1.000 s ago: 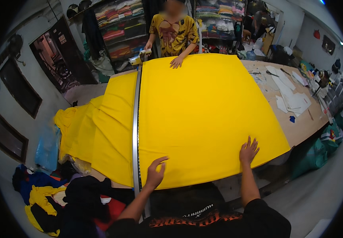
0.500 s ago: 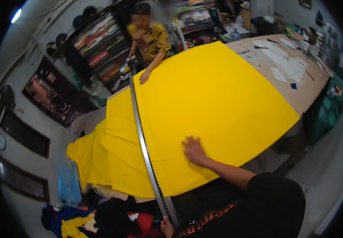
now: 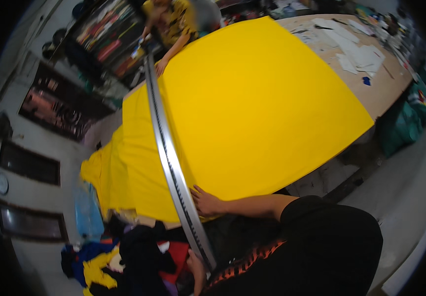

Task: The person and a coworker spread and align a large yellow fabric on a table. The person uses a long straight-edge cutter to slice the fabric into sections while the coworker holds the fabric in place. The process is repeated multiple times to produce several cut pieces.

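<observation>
A long silver metal rail with a dark toothed strip runs across a large sheet of yellow cloth, near its left side. My left hand is closed at the rail's near end, its fingers at the left edge. My right hand lies with fingers extended on the near edge of the cloth, fingertips against the rail's right side. At the far end stands a co-worker in a yellow patterned shirt. One co-worker hand rests on the cloth beside the rail; the other is near the rail's far end.
The cloth covers much of a wooden table, with white paper pieces at its far right. Loose yellow cloth hangs off the left. Piled garments lie at the lower left; green bags stand right of the table.
My right hand has moved left from the middle of the cloth to the rail. The rail looks broader, its toothed strip more exposed. The whole view has shifted.
</observation>
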`<state>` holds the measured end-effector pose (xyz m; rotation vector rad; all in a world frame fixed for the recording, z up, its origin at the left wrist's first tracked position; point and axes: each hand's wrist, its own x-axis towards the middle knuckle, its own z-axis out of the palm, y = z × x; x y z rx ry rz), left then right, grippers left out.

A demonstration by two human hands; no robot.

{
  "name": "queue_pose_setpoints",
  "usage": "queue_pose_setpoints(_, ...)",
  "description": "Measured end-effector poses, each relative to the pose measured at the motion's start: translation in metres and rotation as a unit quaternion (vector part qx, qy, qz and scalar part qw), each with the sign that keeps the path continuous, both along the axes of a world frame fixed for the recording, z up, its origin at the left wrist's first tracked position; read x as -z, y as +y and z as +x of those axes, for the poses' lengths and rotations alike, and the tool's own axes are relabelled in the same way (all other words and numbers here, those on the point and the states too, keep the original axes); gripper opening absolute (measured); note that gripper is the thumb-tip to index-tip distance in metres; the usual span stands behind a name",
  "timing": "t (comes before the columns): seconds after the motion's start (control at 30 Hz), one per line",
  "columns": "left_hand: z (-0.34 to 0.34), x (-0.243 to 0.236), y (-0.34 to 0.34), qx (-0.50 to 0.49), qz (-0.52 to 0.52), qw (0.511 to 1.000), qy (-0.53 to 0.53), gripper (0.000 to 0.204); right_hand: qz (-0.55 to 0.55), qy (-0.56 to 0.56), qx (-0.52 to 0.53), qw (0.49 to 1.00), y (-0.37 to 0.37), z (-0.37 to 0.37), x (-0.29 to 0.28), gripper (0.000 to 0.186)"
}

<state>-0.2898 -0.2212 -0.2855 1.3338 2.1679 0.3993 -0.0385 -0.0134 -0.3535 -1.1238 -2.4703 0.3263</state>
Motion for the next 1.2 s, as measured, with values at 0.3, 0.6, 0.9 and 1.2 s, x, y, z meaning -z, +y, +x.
queue_pose_setpoints(0.3, 0.012, 0.01, -0.01, -0.159, 0.018, 0.973, -0.169, 0.068, -0.023, 0.076, -0.043, 0.996, -0.057, 0.125, -0.025, 0.047)
queue_pose_setpoints(0.6, 0.007, 0.004, -0.003, -0.05, -0.013, 0.995, -0.09, 0.063, 0.025, 0.068, 0.445, 0.893, -0.034, 0.237, -0.056, 0.047)
queue_pose_setpoints(0.9, -0.013, 0.041, 0.134, 0.047, 0.082, 0.986, 0.141, 0.045, -0.008, -0.068, 0.632, 0.772, -0.089, 0.311, -0.02, 0.058)
queue_pose_setpoints(1.2, 0.015, 0.088, 0.261, -0.04, -0.116, 0.965, 0.232, 0.063, 0.0, -0.047, 0.637, 0.769, -0.092, 0.311, -0.02, 0.056)
